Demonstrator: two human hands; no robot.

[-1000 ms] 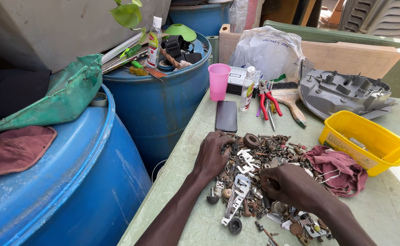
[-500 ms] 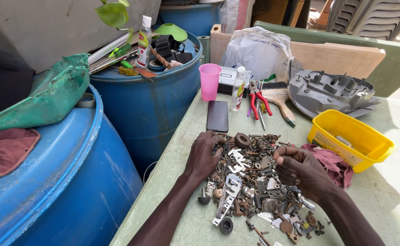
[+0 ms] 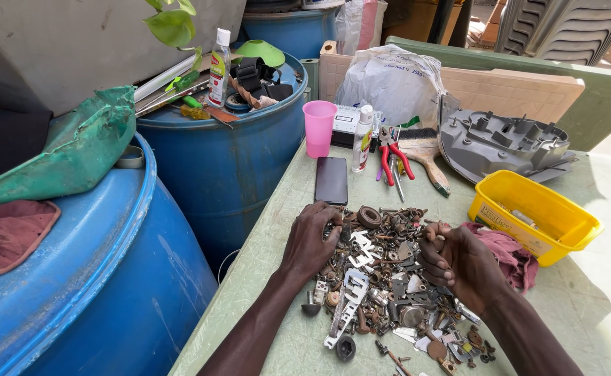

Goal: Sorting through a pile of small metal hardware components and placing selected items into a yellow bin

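A heap of small rusty metal parts (image 3: 389, 278), with washers, brackets and screws, lies on the green table (image 3: 277, 278). My left hand (image 3: 312, 240) rests palm down on the heap's left edge, fingertips curled among the parts just below a black phone (image 3: 331, 179). Over the right side of the heap, my right hand (image 3: 462, 263) is curled with thumb against fingers. Whether it pinches a small part is hidden. A pink-red rag (image 3: 511, 254) lies just right of that hand.
A yellow plastic tub (image 3: 531, 216) sits at the right, a grey moulded housing (image 3: 500, 143) behind it. A pink cup (image 3: 319, 129), small bottle (image 3: 362, 139), red pliers (image 3: 394, 157) and brush (image 3: 427, 157) stand behind the heap. Blue drums (image 3: 229, 160) crowd the table's left edge.
The view has shifted slightly. My right hand has lifted off the heap and curled its fingers together above the right side. My left hand stays on the left edge.
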